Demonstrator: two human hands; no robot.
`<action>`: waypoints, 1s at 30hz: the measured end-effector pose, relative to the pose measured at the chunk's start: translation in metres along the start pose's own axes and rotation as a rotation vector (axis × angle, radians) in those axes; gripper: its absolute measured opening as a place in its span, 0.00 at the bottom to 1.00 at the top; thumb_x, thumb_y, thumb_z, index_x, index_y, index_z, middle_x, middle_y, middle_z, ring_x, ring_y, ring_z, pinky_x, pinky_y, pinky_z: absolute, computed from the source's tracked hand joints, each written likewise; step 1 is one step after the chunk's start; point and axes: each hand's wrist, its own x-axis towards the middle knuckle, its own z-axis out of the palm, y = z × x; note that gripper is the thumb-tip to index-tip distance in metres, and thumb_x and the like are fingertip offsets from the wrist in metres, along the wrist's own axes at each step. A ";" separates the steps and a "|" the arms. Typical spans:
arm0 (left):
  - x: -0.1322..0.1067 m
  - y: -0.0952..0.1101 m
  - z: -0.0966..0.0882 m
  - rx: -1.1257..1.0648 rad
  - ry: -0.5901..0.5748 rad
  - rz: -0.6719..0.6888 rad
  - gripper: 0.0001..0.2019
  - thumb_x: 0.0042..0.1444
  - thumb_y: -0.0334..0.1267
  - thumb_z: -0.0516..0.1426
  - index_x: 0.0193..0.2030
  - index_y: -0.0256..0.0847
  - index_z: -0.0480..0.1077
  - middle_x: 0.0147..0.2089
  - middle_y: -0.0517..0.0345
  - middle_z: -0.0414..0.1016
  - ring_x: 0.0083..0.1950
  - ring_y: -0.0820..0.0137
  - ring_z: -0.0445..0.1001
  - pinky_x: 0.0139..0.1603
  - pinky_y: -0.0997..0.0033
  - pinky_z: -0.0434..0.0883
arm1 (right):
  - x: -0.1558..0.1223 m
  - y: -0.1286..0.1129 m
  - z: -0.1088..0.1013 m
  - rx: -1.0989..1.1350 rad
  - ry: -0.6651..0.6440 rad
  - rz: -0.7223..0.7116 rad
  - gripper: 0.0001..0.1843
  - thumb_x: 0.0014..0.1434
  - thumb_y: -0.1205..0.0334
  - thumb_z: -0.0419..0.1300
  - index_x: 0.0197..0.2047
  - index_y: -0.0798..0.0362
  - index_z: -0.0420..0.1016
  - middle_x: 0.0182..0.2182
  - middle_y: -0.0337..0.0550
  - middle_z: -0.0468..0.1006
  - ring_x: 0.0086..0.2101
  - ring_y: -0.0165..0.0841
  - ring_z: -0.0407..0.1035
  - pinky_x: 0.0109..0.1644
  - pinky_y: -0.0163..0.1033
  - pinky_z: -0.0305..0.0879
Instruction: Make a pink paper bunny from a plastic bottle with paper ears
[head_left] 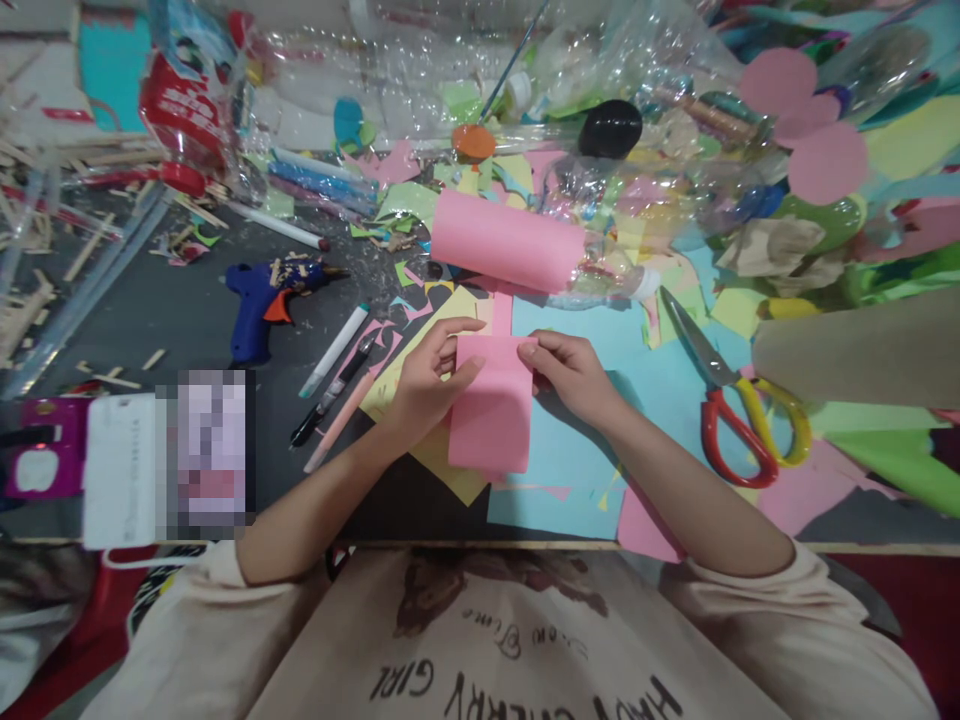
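Pink paper (pixel 491 425), plain, oblong, long sides running near to far, over blue sheet (pixel 577 450)

A dark tabletop (pixel 191 320) directly bears a blue glue gun (pixel 259 312), a green-capped marker (pixel 335 350), a black pen (pixel 332 392), scattered wooden sticks (pixel 90 246) and a yellow sheet (pixel 439 458).

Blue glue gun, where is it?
In the head view, the blue glue gun lies on the tabletop, left of the left hand and green-capped marker.

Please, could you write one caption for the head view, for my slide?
Left hand and right hand hold pink paper; scissors lie right, glue gun left.
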 end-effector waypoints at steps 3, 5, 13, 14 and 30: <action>0.001 -0.002 -0.001 0.015 0.000 0.028 0.19 0.52 0.40 0.61 0.51 0.41 0.68 0.47 0.53 0.79 0.47 0.66 0.79 0.42 0.73 0.73 | 0.000 0.000 0.000 -0.002 0.001 -0.001 0.29 0.56 0.34 0.60 0.19 0.50 0.63 0.14 0.31 0.64 0.18 0.26 0.59 0.27 0.37 0.54; 0.001 -0.003 -0.001 0.036 0.012 0.052 0.17 0.52 0.39 0.60 0.49 0.41 0.69 0.50 0.52 0.78 0.49 0.67 0.79 0.42 0.74 0.73 | 0.000 -0.001 0.001 -0.001 0.004 -0.003 0.30 0.55 0.34 0.60 0.19 0.50 0.63 0.14 0.31 0.64 0.18 0.26 0.59 0.27 0.37 0.54; 0.002 -0.002 -0.002 0.114 0.039 0.098 0.13 0.53 0.38 0.61 0.46 0.41 0.72 0.46 0.54 0.78 0.45 0.67 0.78 0.37 0.75 0.73 | -0.001 -0.001 0.000 0.008 -0.002 -0.002 0.29 0.56 0.34 0.60 0.19 0.50 0.63 0.14 0.31 0.64 0.18 0.26 0.59 0.26 0.37 0.54; 0.002 -0.002 -0.002 0.115 0.041 0.099 0.13 0.53 0.38 0.61 0.46 0.41 0.72 0.45 0.54 0.78 0.44 0.68 0.78 0.37 0.75 0.73 | -0.001 -0.001 0.000 0.009 -0.003 0.001 0.29 0.55 0.34 0.60 0.19 0.50 0.63 0.14 0.31 0.64 0.18 0.26 0.59 0.26 0.37 0.54; -0.001 0.000 -0.001 0.060 0.007 0.034 0.22 0.54 0.39 0.60 0.56 0.41 0.67 0.47 0.53 0.80 0.45 0.68 0.80 0.41 0.73 0.74 | 0.000 0.000 0.000 -0.009 -0.003 -0.001 0.30 0.56 0.34 0.60 0.19 0.50 0.63 0.14 0.31 0.63 0.18 0.26 0.59 0.27 0.37 0.54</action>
